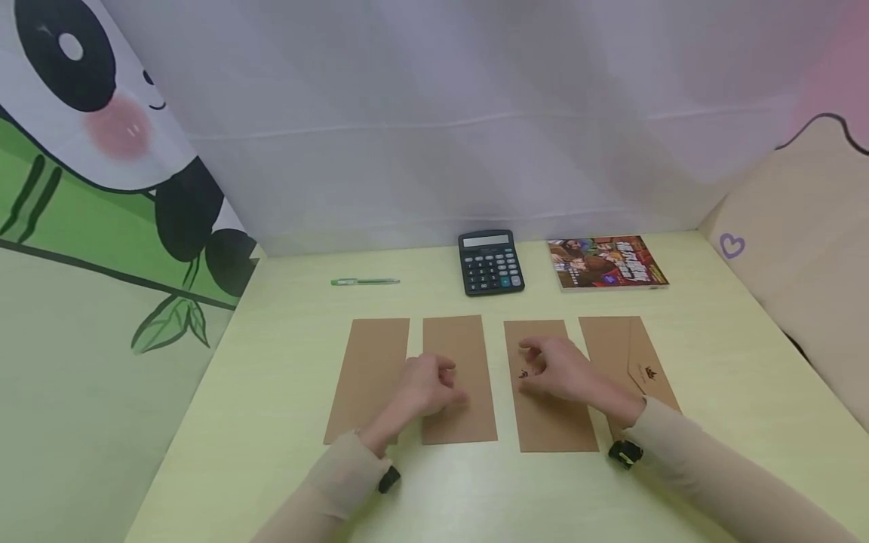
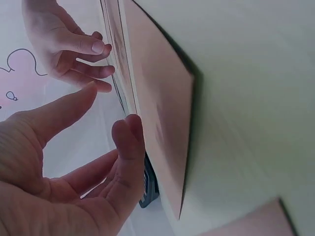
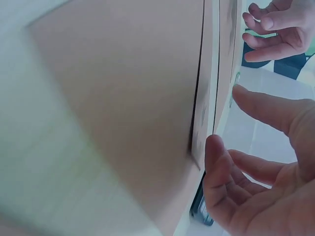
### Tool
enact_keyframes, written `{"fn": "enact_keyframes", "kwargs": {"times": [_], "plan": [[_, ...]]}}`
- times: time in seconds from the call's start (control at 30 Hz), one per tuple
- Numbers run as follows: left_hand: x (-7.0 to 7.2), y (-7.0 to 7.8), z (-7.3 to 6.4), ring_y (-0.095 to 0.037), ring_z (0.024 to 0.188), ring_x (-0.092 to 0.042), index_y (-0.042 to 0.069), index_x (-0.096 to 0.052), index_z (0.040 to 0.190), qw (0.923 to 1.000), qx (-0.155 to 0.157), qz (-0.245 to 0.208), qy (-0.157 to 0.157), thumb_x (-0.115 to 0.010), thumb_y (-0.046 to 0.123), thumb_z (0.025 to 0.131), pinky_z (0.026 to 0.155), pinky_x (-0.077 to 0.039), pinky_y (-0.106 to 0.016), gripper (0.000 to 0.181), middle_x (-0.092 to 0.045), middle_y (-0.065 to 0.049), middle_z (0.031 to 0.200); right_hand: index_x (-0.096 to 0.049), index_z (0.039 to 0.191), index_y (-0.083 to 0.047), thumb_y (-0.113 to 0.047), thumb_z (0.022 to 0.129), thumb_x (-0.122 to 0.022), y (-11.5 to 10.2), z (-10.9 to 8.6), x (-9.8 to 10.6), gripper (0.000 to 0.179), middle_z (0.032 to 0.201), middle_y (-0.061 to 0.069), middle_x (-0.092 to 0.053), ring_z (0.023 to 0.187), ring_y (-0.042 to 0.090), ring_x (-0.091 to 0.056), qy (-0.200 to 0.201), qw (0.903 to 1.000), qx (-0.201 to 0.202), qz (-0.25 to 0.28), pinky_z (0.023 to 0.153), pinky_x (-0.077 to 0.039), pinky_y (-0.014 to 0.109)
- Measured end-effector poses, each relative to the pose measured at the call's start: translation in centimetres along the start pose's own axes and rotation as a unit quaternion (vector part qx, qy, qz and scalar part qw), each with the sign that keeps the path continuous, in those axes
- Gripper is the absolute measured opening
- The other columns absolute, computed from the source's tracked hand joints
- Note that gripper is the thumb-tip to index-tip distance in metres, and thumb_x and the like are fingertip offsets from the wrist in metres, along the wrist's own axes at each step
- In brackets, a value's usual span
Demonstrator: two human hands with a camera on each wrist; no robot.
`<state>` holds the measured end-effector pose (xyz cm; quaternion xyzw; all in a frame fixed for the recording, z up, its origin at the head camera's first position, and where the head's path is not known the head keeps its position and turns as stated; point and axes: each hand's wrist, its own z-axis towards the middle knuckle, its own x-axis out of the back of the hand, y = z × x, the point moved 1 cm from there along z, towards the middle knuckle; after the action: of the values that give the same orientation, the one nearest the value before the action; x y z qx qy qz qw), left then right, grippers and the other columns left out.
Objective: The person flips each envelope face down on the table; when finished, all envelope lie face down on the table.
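Both hands are held loose and empty: left hand (image 1: 429,386) over the second brown envelope (image 1: 459,354), right hand (image 1: 558,369) over the third envelope (image 1: 547,422). Neighbouring envelopes could be nudged askew by a careless brush.

The head view is bright and evenly lit by soft, diffuse light; the yellow tabletop (image 1: 285,362) carries only faint, short shadows under the hands and beside the calculator (image 1: 490,262). No glare shows. The picture is fairly sharp at the centre, with straight lines bowing slightly toward the edges. Both wrist views are much softer: the brown envelopes (image 2: 162,113) lie too close to focus and smear, a bluish cast washes the right wrist view, and the fingers (image 3: 221,167) look blurred.
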<state>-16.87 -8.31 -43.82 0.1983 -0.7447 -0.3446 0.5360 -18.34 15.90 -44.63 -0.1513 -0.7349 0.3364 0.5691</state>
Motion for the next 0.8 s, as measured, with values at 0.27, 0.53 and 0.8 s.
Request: {"fn": "enact_keyframes", "kwargs": {"times": [0.27,0.53,0.8], "plan": [[-1.9,1.4,0.9,-0.015,0.082,-0.060,-0.003,-0.062,0.119,0.9977,-0.021,-0.049,-0.042,-0.084,0.017,0.071,0.069,-0.050,-0.028,0.057,-0.064,-0.005,0.094,-0.049,0.131,0.008,-0.014,0.075,-0.082,1.9,-1.0,1.9,0.068,0.111,0.018,-0.059,0.089,0.026,-0.057,0.022,0.9988,-0.043,0.008,0.074,-0.051,0.036],[-4.5,3.3,2.2,-0.010,0.075,-0.052,-0.002,-0.065,0.115,0.9971,-0.034,0.027,-0.063,-0.086,0.024,0.069,0.069,-0.044,-0.023,0.057,-0.061,0.001,0.086,-0.049,0.127,0.014,-0.015,0.075,-0.082,3.5,-1.8,3.3,0.068,0.104,0.018,-0.060,0.088,0.027,-0.056,0.022,0.9966,-0.076,-0.024,0.076,-0.050,0.040],[-5.3,3.7,2.9,-0.010,0.068,-0.045,0.003,-0.067,0.087,0.9962,-0.045,0.053,-0.052,-0.087,0.020,0.067,0.060,-0.037,-0.021,0.033,-0.055,0.003,0.074,-0.051,0.126,0.013,-0.021,0.074,-0.084,4.5,-2.6,3.1,0.070,0.107,0.019,-0.060,0.083,0.024,-0.057,0.014,0.9955,-0.090,-0.027,0.075,-0.050,0.040]]}}
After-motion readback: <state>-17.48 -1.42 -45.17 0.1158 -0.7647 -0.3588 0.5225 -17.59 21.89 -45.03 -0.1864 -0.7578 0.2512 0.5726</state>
